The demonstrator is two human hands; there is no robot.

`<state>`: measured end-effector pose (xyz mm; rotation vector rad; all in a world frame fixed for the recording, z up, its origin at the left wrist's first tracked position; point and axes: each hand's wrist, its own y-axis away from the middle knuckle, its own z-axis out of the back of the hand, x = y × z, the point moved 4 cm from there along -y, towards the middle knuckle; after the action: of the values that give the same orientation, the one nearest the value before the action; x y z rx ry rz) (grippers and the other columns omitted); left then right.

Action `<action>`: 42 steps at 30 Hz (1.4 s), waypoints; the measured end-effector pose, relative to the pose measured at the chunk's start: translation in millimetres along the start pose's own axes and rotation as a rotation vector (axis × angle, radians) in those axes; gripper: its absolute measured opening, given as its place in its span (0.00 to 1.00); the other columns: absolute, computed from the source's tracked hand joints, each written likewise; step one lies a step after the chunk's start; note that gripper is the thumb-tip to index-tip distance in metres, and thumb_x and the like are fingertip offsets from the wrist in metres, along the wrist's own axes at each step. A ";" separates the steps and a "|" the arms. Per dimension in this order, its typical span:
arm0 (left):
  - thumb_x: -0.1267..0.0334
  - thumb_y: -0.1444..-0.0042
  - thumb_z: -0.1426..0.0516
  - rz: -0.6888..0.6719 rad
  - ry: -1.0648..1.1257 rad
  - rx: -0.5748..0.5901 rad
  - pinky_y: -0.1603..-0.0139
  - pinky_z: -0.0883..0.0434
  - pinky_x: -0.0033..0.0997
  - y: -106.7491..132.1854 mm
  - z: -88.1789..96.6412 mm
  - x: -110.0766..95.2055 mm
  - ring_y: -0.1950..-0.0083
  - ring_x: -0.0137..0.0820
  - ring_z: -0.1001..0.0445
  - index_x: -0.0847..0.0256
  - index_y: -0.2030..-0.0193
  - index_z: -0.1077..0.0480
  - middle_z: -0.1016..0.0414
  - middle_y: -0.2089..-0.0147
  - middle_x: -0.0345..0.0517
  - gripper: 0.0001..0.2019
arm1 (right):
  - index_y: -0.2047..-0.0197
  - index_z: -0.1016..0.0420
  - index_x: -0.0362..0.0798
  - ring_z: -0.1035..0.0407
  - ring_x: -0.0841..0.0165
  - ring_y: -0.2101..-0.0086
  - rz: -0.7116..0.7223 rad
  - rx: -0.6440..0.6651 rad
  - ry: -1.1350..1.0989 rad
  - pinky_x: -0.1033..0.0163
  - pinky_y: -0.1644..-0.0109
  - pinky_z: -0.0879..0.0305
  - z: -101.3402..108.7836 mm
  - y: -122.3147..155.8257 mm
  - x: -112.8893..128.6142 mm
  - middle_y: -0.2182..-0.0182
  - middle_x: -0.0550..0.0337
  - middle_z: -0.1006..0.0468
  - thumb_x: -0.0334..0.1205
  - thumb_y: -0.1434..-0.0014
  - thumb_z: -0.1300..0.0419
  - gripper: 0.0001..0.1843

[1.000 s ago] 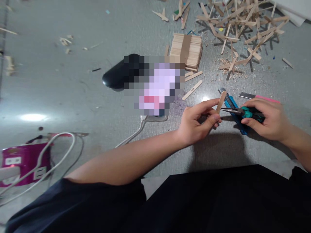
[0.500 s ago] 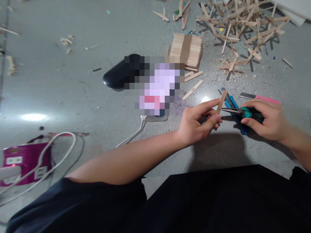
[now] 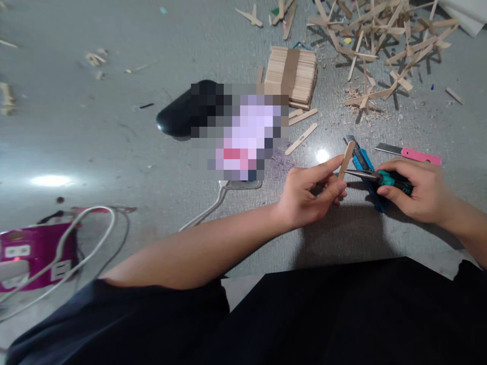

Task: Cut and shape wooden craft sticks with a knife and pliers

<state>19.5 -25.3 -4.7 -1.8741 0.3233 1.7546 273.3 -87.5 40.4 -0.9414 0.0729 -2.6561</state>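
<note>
Between the thumb and fingers of my left hand (image 3: 314, 195) a wooden popsicle stick (image 3: 347, 156) is pinched, tilted upward. My right hand (image 3: 422, 190) is wrapped round needle-nose pliers (image 3: 386, 178) with green and black handles. The pliers' jaws point left, and their tips meet the stick just above my left thumb. Whether the jaws are closed on the wood, I cannot tell. Under the pliers lies a blue box cutter (image 3: 362, 157), partly hidden by them and my right hand. A pink-handled cutter (image 3: 420, 154) lies just beyond my right hand.
A banded bundle of popsicle sticks (image 3: 291, 76) and a loose stick (image 3: 301, 139) lie ahead. Joined sticks (image 3: 380, 50) spread at far right, by wood shavings (image 3: 357, 99). Left are a black rounded case (image 3: 182, 114), a blurred-out phone (image 3: 249, 132) and a purple power strip (image 3: 38, 253) with white cable.
The view has shifted slightly, so the table items sit a little differently in it. My right hand uncovers more of the pink cutter. Both hands keep their holds.
</note>
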 end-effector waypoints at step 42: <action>0.58 0.23 0.35 0.100 0.115 0.041 0.73 0.18 0.21 1.7 -5.1 6.7 0.75 0.25 0.18 0.62 0.34 0.25 0.15 0.69 0.37 0.17 | 0.44 0.15 0.58 0.14 0.56 0.59 -0.076 0.006 -0.077 0.51 0.53 0.18 -0.1 0.0 11.1 0.54 0.57 0.09 0.58 0.24 0.31 0.15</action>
<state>23.8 -28.1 -11.6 -1.9642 0.5002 1.6937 265.2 -91.0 47.0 -1.0635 0.0117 -2.6836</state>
